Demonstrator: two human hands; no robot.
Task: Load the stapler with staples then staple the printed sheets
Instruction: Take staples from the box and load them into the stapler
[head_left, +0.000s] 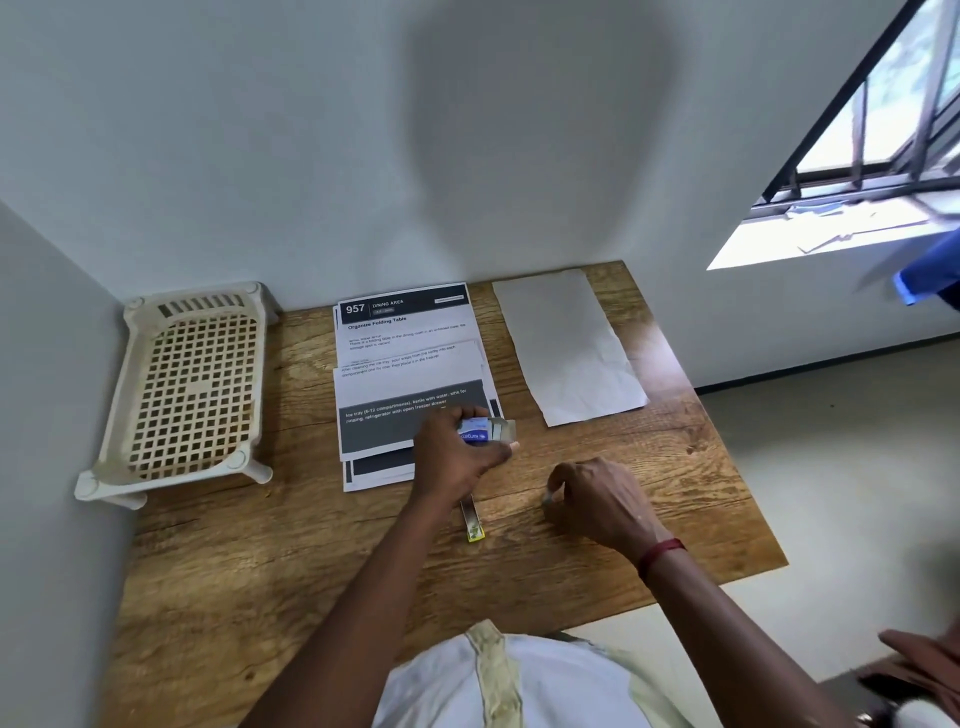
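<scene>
With the left hand (457, 452) gripping the box (485, 431) and the right hand (597, 499) pinching what looks like a strip (548, 500), staples could spill or snap on the tabletop (311, 571).

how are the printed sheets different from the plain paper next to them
The printed sheets carry text and dark bands; the plain paper is blank. The printed sheets are several, overlapping and offset; the plain paper looks like one creased piece. The left hand, holding a small box, overlaps the printed sheets; nothing covers the plain paper. Both lie flat on the wooden table.
</scene>
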